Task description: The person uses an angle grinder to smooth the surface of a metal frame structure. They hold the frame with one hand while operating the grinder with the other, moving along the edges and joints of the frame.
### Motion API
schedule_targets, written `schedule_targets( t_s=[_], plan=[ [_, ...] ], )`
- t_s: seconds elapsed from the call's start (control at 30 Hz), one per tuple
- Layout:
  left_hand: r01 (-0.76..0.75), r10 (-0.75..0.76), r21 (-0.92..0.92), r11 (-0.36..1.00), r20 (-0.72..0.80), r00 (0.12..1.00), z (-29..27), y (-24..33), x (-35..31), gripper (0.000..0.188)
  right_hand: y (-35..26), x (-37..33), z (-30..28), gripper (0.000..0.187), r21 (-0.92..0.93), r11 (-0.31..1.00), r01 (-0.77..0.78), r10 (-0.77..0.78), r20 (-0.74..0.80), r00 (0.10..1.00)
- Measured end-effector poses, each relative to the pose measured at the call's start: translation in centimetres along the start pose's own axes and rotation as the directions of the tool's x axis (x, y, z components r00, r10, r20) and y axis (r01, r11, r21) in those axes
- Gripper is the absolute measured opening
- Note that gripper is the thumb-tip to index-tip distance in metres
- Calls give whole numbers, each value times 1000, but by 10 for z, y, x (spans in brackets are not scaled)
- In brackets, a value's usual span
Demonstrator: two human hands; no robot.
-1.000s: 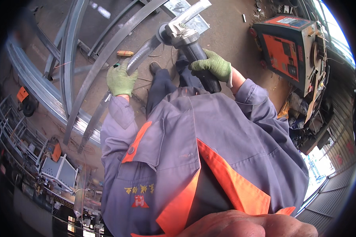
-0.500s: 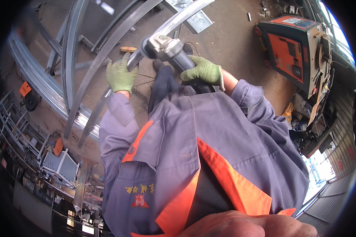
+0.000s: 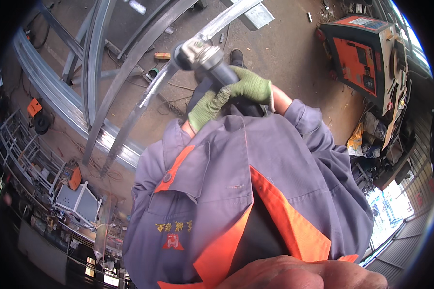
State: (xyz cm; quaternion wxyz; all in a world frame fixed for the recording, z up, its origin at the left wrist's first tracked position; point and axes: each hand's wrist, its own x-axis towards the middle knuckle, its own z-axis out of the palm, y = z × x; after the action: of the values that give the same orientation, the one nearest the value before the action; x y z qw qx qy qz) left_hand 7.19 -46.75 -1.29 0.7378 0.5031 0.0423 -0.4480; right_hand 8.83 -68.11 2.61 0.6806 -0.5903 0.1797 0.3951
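An angle grinder (image 3: 219, 68) with a silver head and dark body lies across a long metal bar (image 3: 155, 90), its disc against the bar's surface or just over it. My right hand (image 3: 252, 86), in a green knit glove, is wrapped round the grinder's body. My left hand (image 3: 208, 110), gloved alike, closes on the near left side of the same grinder; its fingertips are partly hidden by the tool and my other hand. A bright, ground-looking strip runs along the bar on both sides of the grinder head.
Curved metal beams (image 3: 130, 55) fill the left side. A rectangular metal tube (image 3: 255, 17) lies beyond the grinder. An orange-and-black welding machine (image 3: 354, 65) stands right. A small orange-yellow object (image 3: 162, 56) and cables (image 3: 171, 98) lie near the bar.
My left hand has come off the metal bar and moved right and nearer, onto the grinder. My right hand keeps its hold, and the grinder stays at nearly the same spot.
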Motion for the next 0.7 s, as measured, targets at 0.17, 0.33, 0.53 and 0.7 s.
schedule_targets(
  t_s=[0.17, 0.33, 0.53, 0.7],
  plan=[
    [144, -249, -543, 827, -126, 960, 20, 11, 7, 65, 10, -13, 16, 103, -119, 992, 45, -50, -43, 998],
    [96, -226, -471, 877, -228, 947, 62, 20, 43, 43, 23, -42, -11, 90, 266, 947, 179, -132, -183, 974],
    [-84, -136, -412, 907, -476, 869, 74, 22, 39, 54, 10, -20, -12, 81, 9, 996, 85, -84, -95, 992],
    [-141, -199, -484, 864, -585, 786, 86, 16, 42, 46, 16, -17, -23, 82, 46, 986, 159, -160, 11, 987]
  ],
)
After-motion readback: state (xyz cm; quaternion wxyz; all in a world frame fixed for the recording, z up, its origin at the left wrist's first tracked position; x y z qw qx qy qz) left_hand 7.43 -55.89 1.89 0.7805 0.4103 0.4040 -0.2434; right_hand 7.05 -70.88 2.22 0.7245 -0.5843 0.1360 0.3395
